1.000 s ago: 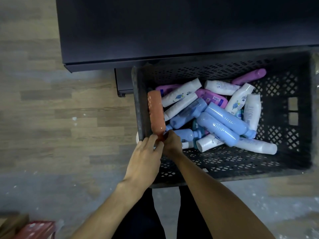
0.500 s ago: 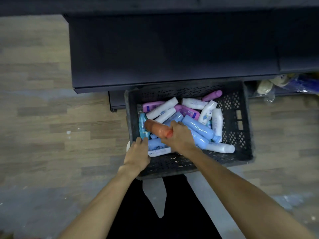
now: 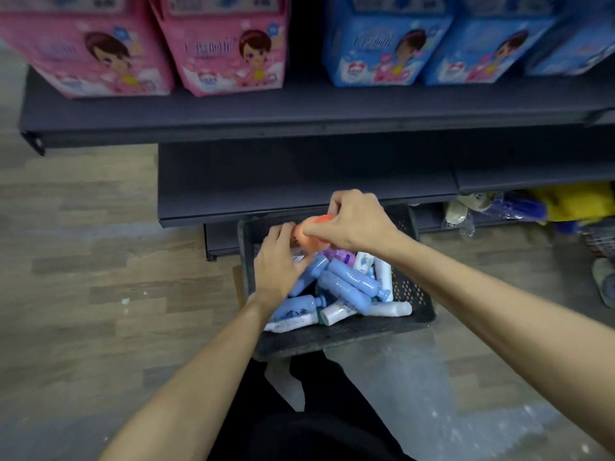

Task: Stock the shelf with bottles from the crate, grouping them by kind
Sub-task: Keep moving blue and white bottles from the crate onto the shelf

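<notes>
An orange bottle (image 3: 311,236) is held above the black crate (image 3: 346,334), with my right hand (image 3: 356,221) gripping its upper end from above. My left hand (image 3: 281,264) touches the bottle's lower left side, fingers curled against it. Most of the bottle is hidden by the two hands. In the crate lie several bottles: light blue ones (image 3: 349,284), white ones (image 3: 387,308) and a purple one (image 3: 337,256). The dark shelf (image 3: 299,181) stands just behind the crate, its lower board bare.
On the upper shelf board (image 3: 299,108) stand pink packs (image 3: 229,44) at left and blue packs (image 3: 382,41) at right. Yellow and blue bags (image 3: 565,202) lie under the shelf at right. A sandal (image 3: 604,281) rests on the wood-pattern floor (image 3: 100,294).
The orange bottle has come up out of the crate in my right hand. My left hand left the crate's rim and met the bottle. The view tilted up, revealing the upper shelf.
</notes>
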Tool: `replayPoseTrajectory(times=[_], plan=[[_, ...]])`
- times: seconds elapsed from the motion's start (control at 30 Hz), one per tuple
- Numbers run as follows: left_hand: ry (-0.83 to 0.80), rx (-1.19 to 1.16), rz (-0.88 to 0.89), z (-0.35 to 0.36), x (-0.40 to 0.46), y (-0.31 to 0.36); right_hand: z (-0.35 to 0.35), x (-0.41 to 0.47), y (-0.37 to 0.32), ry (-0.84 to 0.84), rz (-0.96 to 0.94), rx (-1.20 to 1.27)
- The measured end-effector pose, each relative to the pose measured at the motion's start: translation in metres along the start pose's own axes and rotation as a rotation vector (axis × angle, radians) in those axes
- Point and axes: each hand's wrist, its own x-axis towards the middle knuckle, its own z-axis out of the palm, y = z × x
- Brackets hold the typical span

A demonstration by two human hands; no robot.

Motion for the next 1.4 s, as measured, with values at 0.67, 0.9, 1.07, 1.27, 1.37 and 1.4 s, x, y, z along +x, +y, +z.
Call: replayPoseTrajectory(times=[0.67,0.9,1.07,1.27,1.37,1.4], plan=[[0.271,-0.217,0.225,-0.158,0.017,0.113,-0.085,-0.063,-0.070,0.441,-0.420,0.196],[0.355,-0.346,0.417,-0.225,0.009,0.148,-0.137,-0.090,-0.120,0.631,-0.612,0.184],[0.431,-0.324,0.520,-0.279,0.003,0.162,-0.184,-0.118,-0.160,0.602,-0.774,0.272],[0.603,-0.316,0.575,-0.348,-0.004,0.197,-0.234,-0.149,-0.217,0.615,-0.922,0.330],[0.708,-0.331,0.574,-0.382,-0.007,0.214,-0.257,-0.162,-0.248,0.611,-0.986,0.339],[0.740,-0.328,0.568,-0.393,-0.007,0.218,-0.264,-0.167,-0.259,0.610,-1.005,0.332]])
